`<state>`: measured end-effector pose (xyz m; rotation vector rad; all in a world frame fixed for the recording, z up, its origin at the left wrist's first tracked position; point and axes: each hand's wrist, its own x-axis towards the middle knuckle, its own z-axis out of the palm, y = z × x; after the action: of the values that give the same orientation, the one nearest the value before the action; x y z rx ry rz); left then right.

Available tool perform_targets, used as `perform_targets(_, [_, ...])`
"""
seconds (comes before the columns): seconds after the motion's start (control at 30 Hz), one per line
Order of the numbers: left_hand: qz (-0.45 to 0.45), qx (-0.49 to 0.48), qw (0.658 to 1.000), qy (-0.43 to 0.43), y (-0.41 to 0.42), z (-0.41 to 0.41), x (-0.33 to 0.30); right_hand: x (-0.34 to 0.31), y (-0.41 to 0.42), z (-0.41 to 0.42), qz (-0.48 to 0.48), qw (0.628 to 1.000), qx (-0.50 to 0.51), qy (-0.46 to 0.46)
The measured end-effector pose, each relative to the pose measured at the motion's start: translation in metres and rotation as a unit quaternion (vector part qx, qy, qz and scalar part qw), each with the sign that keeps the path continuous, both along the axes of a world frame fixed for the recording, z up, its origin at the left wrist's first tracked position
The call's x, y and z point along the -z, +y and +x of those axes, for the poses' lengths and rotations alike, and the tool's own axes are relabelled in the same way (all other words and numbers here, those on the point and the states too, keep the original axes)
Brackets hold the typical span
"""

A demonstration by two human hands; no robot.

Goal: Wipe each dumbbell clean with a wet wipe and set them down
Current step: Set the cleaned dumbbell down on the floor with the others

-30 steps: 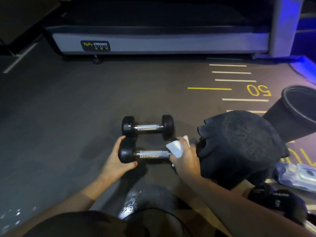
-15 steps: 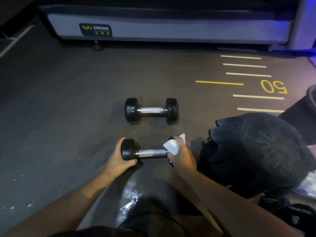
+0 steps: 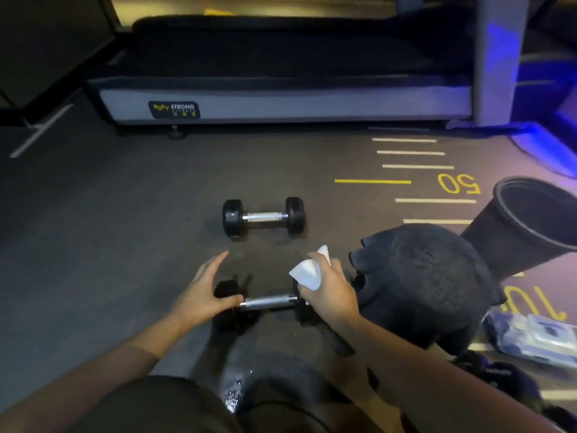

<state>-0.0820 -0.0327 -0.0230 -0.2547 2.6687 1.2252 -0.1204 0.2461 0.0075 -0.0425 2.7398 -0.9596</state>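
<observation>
While the left hand (image 3: 204, 296) lies with fingers straight and spread against the left head of the near dumbbell (image 3: 268, 303), gripping nothing, we note the right hand (image 3: 331, 295) has its fingers curled round a white wet wipe (image 3: 307, 273) at the right head. This dumbbell rests on the floor (image 3: 109, 245) just before the knees; the far dumbbell (image 3: 263, 217) lies well apart, beyond it. We judge both rigid, heavy for their size and prone to roll. The ridged metal bar offers the surest hold; the rubber heads, damp from wiping, may slip. The wipe is limp and light.
</observation>
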Motion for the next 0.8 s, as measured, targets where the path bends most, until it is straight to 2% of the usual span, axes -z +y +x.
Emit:
perform_targets(0.3, [-0.040,0.094,0.991,0.086,0.037,-0.002,-0.131,-0.127,0.045,0.018,-0.012,0.993,-0.011,0.119])
perform_targets(0.53, [-0.110,0.208,0.959,0.155,0.106,-0.010,-0.234,-0.194,0.114,0.049,0.017,0.982,0.008,0.189])
perform_targets(0.63, [-0.105,0.236,0.947,0.189,0.152,-0.012,-0.261,-0.218,0.150,0.058,0.025,0.978,0.019,0.204])
perform_targets(0.8, [-0.088,0.281,0.932,0.213,0.222,-0.014,-0.269,-0.234,0.215,0.071,0.064,0.970,0.021,0.232])
